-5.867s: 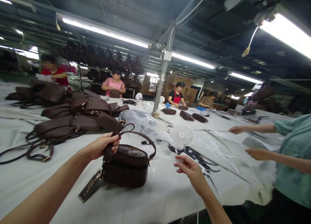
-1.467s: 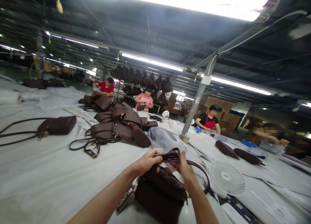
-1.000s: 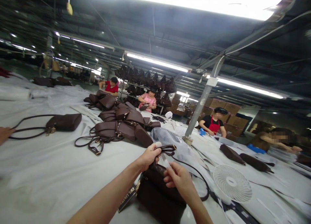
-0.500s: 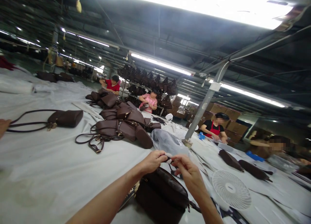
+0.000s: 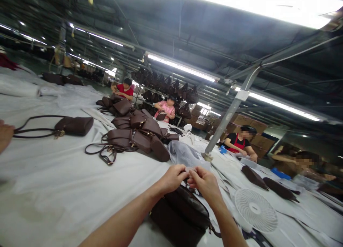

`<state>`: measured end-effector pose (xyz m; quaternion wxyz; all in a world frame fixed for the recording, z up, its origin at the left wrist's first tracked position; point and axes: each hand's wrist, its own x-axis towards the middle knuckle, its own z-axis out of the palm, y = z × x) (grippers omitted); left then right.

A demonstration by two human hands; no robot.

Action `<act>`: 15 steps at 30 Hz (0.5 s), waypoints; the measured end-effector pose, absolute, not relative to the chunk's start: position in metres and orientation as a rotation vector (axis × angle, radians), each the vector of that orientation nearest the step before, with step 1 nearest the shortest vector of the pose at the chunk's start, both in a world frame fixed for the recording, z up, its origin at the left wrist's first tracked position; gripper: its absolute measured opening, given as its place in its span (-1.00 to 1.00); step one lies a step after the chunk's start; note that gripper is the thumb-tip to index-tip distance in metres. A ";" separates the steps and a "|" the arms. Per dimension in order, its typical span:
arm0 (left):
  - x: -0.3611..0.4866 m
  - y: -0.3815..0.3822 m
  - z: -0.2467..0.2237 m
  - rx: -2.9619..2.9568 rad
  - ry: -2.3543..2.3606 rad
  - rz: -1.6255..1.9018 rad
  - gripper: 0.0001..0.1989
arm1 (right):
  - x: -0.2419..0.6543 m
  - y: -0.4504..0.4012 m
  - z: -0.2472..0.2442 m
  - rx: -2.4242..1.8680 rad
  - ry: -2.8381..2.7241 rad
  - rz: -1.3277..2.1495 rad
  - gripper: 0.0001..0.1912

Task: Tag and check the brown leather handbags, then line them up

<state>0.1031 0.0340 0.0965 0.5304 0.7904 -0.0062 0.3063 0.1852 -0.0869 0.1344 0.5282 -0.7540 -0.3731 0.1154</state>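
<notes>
Left hand (image 5: 177, 176), head view: The camera wearer's fingers are closing in a pinch on a pale wisp (image 5: 189, 169), thumb pointing toward the other hand.
Right hand (image 5: 204, 182): Its bent fingers are meeting the left fingertips and are pinching the same pale wisp; fingers are hiding its exact shape.
Handbag (image 5: 179, 215): The dark brown bag is sitting just below the grip, its top facing the hands and a strap end (image 5: 215, 232) showing beside the right forearm.
Table (image 5: 107, 200): The white covering is spreading beneath the bag and out to the left of the grip.
Brown bags (image 5: 142, 132): A heap is lying beyond and left of the grip, straps trailing toward the camera.
Single bag (image 5: 75, 126): It is lying farther left, its straps reaching toward another person's hand (image 5: 5, 136) at the edge.
Clear plastic (image 5: 186, 156): A crumpled sheet is resting just beyond the grip, near the foot of a metal post (image 5: 225, 120).
Fan (image 5: 255, 209): The white round fan is standing right of the grip; two dark pouches (image 5: 253, 177) are lying beyond it.
Co-workers: People in red (image 5: 124, 90), pink (image 5: 166, 109) and a red apron (image 5: 238, 143) are working beyond the grip.
</notes>
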 end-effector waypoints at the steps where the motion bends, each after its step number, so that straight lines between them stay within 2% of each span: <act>1: 0.103 0.035 0.096 1.876 -0.015 0.723 -0.81 | 0.186 -0.086 0.136 -1.766 -0.896 0.278 -0.51; 7: 0.103 0.038 0.096 1.819 0.072 0.793 -0.74 | 0.181 -0.087 0.137 -1.529 -0.795 0.417 -0.34; 15: 0.100 0.031 0.095 1.896 0.053 0.823 -0.74 | 0.172 -0.090 0.133 -1.571 -0.863 0.542 -0.26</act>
